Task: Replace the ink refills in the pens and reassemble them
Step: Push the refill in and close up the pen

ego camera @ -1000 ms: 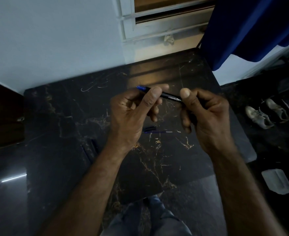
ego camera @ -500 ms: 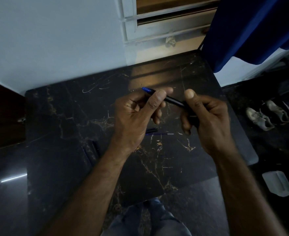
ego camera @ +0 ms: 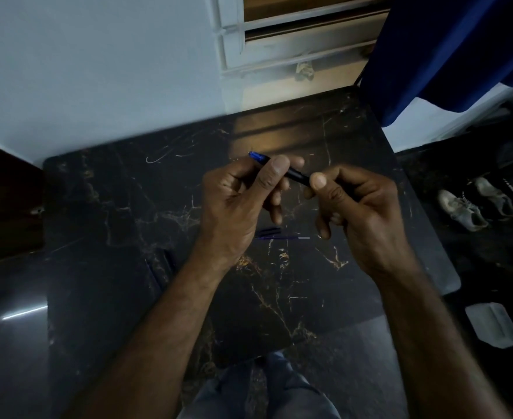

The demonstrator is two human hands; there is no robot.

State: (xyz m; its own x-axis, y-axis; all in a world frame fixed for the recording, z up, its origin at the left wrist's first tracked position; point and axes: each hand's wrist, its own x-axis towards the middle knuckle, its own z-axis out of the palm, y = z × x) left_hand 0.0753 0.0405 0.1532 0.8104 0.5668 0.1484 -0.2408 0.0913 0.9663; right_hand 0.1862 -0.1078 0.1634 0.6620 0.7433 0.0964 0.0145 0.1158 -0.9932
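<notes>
The black marble desk (ego camera: 104,213) with gold veins fills most of my view, its far edge against a pale wall (ego camera: 83,71) and a window frame (ego camera: 294,40). A blue curtain (ego camera: 461,46) hangs at the far right, and pale shoes (ego camera: 464,207) sit on the dark floor right of the desk. My 2 hands are raised over the middle of the desk, both closed on 1 pen (ego camera: 293,174) — a black barrel with a blue tip pointing far-left. My left hand (ego camera: 237,204) pinches the pen near the tip end between thumb and fingers. My right hand (ego camera: 361,213) is clenched around the other end, thumb pressed along the barrel. Below my hands, lying on the desk, are 2 small things: a short dark pen part (ego camera: 269,230) and, just near of it, a thin blue refill (ego camera: 282,237) with a pale right end. Other dark pens (ego camera: 163,264) lie beside my left forearm, hard to make out.
</notes>
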